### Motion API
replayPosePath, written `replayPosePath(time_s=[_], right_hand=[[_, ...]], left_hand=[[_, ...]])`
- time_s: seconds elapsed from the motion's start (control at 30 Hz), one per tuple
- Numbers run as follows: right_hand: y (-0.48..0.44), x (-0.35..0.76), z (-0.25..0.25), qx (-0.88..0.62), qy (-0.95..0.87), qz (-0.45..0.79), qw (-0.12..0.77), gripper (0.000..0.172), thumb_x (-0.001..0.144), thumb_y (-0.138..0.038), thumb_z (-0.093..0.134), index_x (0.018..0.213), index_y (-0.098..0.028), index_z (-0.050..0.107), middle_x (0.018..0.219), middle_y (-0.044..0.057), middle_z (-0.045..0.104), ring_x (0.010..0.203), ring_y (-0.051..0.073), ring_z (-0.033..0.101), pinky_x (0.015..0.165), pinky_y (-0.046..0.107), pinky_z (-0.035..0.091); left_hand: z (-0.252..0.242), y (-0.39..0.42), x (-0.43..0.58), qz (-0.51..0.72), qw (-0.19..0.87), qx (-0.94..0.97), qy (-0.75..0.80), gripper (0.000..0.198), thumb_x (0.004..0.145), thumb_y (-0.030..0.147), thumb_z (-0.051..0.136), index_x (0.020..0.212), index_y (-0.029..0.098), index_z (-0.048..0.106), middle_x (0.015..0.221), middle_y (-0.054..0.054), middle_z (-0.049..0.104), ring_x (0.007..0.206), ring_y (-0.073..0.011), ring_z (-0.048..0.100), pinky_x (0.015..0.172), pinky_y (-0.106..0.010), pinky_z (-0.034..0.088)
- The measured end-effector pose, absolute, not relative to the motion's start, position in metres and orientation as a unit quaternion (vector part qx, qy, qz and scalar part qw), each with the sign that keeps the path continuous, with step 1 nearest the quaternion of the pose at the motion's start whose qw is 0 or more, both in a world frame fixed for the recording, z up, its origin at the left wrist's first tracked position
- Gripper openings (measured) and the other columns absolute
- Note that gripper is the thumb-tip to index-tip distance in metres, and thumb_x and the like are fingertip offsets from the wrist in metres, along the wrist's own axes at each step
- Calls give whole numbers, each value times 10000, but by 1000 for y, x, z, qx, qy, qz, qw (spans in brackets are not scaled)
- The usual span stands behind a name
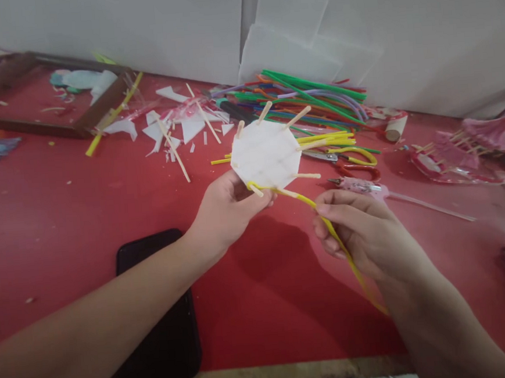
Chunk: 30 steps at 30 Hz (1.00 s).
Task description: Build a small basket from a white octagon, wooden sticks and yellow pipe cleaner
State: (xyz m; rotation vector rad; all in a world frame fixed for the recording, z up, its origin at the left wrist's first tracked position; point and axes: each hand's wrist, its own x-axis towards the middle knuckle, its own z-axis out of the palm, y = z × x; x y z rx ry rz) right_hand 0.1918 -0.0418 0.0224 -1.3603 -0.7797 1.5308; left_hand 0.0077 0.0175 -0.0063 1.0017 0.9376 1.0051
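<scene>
Our left hand (220, 216) grasps the card (267, 153) at its lower edge, thumb low, fingers partly hidden; card's up over the table (255, 328). Looks light, stiffish, easy to crease. Sticks (298, 117) look snappable; we'd grip the rim between them. Yellow strand (349, 258) loops near 1 stick, looks soft, bendy. Our right hand (363, 227) pinches it, fingers curled.

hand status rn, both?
Left hand: closed on the white polygonal card with wooden sticks around its edge.
Right hand: closed, pinching the yellow pipe cleaner.
</scene>
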Motion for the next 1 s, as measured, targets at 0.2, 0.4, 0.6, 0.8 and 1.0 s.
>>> replayPosePath(time_s=[0.2, 0.4, 0.6, 0.8, 1.0], right_hand=[[-42, 193, 35, -482, -304, 696, 438, 196, 703, -331, 794, 707, -194, 654, 537, -13, 629, 350, 76, 454, 268, 176, 277], [-53, 185, 35, -520, -393, 586, 482, 170, 747, -303, 785, 885, -230, 717, 529, -46, 634, 356, 91, 513, 305, 193, 375], [-67, 174, 22, -599, -624, 219, 452, 154, 857, -193, 679, 989, -243, 743, 632, -37, 688, 481, 84, 598, 443, 194, 482], [-66, 164, 16, -538, -743, -7, 398, 148, 884, -98, 625, 954, -192, 716, 680, -17, 738, 563, 90, 660, 608, 181, 550], [-57, 163, -1, -521, -758, 24, 391, 170, 896, -80, 562, 942, -182, 690, 899, 55, 764, 856, 161, 719, 792, 255, 559]], left_hand=[[-5, 18, 6, 449, 609, 497, 424, 341, 739, 235, 765, 1066, 170, 696, 1107, -79, 763, 988, -239, 703, 864, -346, 554], [-6, 17, 3, 456, 513, 585, 431, 367, 719, 161, 744, 1079, 169, 672, 1106, -68, 757, 962, -222, 705, 820, -301, 552], [-4, 15, 4, 452, 483, 601, 447, 339, 734, 127, 696, 1071, 152, 664, 1103, -71, 758, 976, -208, 704, 816, -274, 550], [-2, 16, 5, 432, 481, 599, 472, 321, 731, 138, 711, 1050, 163, 688, 1079, -53, 763, 965, -208, 695, 816, -278, 531], [-8, 17, 9, 406, 718, 416, 384, 295, 731, 171, 732, 1024, 165, 699, 1010, -48, 765, 878, -177, 702, 816, -308, 557]])
